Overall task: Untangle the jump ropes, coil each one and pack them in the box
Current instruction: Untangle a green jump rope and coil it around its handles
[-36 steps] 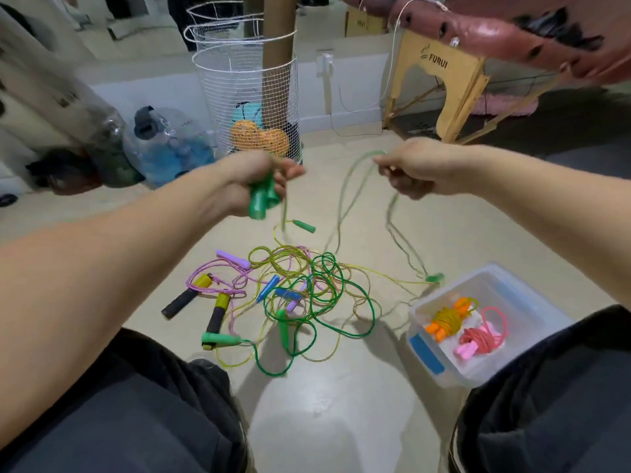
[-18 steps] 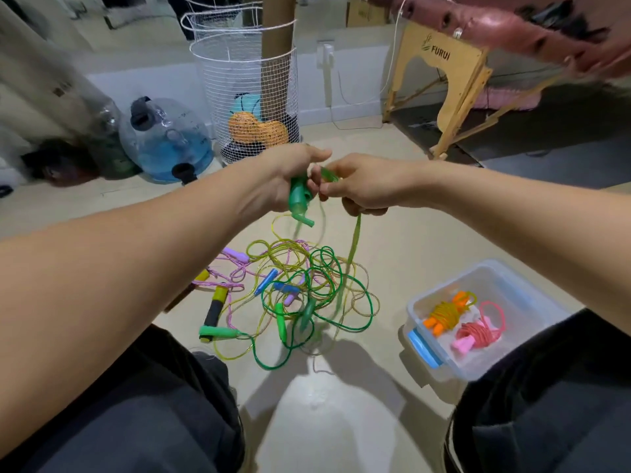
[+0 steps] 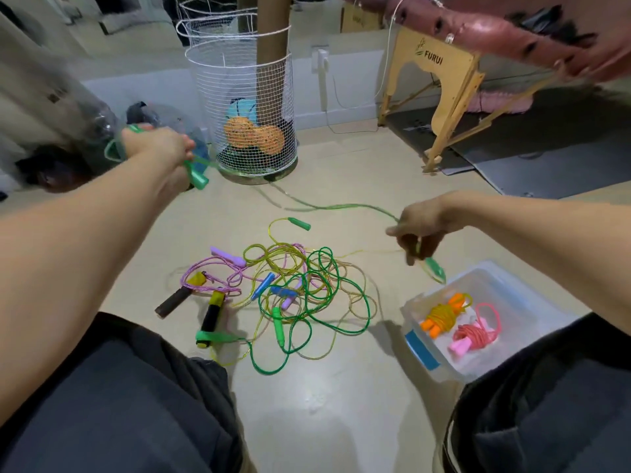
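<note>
Head view showed the left hand (image 3: 155, 145) gripping a green handle (image 3: 198, 177), the right hand (image 3: 418, 228) pinching the limp, light green rope (image 3: 341, 207) above the floor tangle (image 3: 300, 288); best held by its handles.

I see a smooth, pale floor (image 3: 324, 404) with a soft sheen. The tangled ropes (image 3: 307, 288) look like glossy, see-through plastic cord, the pink one (image 3: 211, 271) braided and rougher. Two black handles (image 3: 210, 315) seem matt foam, though I can't be sure. The box (image 3: 426, 312) is clear, frosted plastic. Behind, the basket (image 3: 239, 97) is white wire mesh, the stand (image 3: 440, 83) bare pale wood, the pad (image 3: 478, 29) above it shiny pink vinyl.
</note>
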